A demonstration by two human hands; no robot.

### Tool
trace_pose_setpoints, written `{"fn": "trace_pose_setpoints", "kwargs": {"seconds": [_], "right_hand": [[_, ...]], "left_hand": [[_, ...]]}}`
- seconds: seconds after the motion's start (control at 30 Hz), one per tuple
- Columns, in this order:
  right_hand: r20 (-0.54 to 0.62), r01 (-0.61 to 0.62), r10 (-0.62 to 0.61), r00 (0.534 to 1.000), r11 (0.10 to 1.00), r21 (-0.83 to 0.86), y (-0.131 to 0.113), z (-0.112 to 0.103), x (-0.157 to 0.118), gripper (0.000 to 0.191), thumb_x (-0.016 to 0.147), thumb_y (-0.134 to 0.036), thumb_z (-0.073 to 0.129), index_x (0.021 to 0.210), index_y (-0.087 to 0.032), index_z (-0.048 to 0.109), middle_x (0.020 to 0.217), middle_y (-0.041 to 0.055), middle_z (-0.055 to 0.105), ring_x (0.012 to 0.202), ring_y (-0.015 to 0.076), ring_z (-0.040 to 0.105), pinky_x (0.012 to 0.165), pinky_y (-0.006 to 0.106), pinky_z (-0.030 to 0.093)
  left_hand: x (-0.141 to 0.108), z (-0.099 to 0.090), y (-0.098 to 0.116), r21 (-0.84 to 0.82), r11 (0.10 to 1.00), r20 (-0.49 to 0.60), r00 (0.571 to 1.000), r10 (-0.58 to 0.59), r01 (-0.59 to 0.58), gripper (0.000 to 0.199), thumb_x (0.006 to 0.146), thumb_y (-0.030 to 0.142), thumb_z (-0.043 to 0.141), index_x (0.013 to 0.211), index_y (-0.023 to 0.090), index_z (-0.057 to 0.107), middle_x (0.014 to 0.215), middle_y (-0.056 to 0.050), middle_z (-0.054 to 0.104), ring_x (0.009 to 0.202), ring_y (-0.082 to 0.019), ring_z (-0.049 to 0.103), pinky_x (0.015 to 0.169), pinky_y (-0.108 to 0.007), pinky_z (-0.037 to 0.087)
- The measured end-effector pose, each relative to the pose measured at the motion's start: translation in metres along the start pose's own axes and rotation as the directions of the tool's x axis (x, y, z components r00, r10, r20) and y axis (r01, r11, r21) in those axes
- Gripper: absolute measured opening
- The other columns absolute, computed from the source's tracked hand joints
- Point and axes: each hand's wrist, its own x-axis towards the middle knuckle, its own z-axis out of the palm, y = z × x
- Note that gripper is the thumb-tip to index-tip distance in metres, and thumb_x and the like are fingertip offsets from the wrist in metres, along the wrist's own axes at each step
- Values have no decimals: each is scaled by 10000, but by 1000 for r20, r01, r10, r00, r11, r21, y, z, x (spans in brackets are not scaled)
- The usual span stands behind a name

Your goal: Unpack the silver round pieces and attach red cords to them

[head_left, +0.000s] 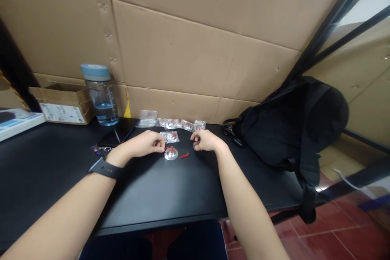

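The place looks like a simple work corner, perhaps in a workshop or storeroom. A black desk (158, 199) stands before a wall of cardboard sheets (170, 48), beside a dark metal frame (328, 26). Small bagged metal parts (170, 124) and a labelled carton (63, 109) are on the desk; a red-tiled floor (324, 225) shows below.

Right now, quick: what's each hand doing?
Left hand: fingers curled beside the silver disc; grip can't be told.
Right hand: fingers curled over something partly hidden; grip can't be told.
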Motion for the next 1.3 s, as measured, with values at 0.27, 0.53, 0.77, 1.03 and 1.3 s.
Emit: {"fn": "trace_pose_setpoints", "kwargs": {"seconds": [0.27,0.53,0.77,1.03,1.3], "right_hand": [[-232,136,-118,966,989,65,-6,-1,2,326,632,-158,789,955,-182,757,886,6,706,697,115,619,690,238,471],[-303,233,-173,937,957,175,-19,6,4,261,674,-204,792,930,-172,754,856,20,728,734,132,626,711,249,480],[-174,300,-268,948,932,202,-28,27,10,288,700,-222,800,981,-179,754,875,19,739,782,138,634,714,235,474],[-77,365,-357,931,902,228,-36,40,12,224,713,-205,770,932,-175,735,780,-24,689,662,101,578,635,206,434],[-263,403,-329,907,858,317,-42,37,13,308,706,-238,793,1005,-186,743,892,8,717,777,138,641,698,230,482]], "left_hand": [[2,-2,5,-98,995,-234,972,-9,-14,188,909,387,651,898,208,709,812,-3,734,691,-153,642,676,-247,458],[7,6,11,-188,980,-311,950,-2,-59,185,885,368,678,906,200,753,837,-24,770,722,-165,688,686,-251,509],[8,13,19,-207,977,-315,949,-8,-60,112,799,220,673,863,191,760,800,-16,770,726,-168,709,713,-249,529],[9,17,20,-176,981,-305,952,19,-76,96,819,271,714,835,181,744,800,-28,767,734,-169,710,723,-254,531],[11,20,27,-368,928,-326,942,-77,-51,252,857,408,718,979,194,770,922,-62,801,852,-231,754,817,-340,588]]}}
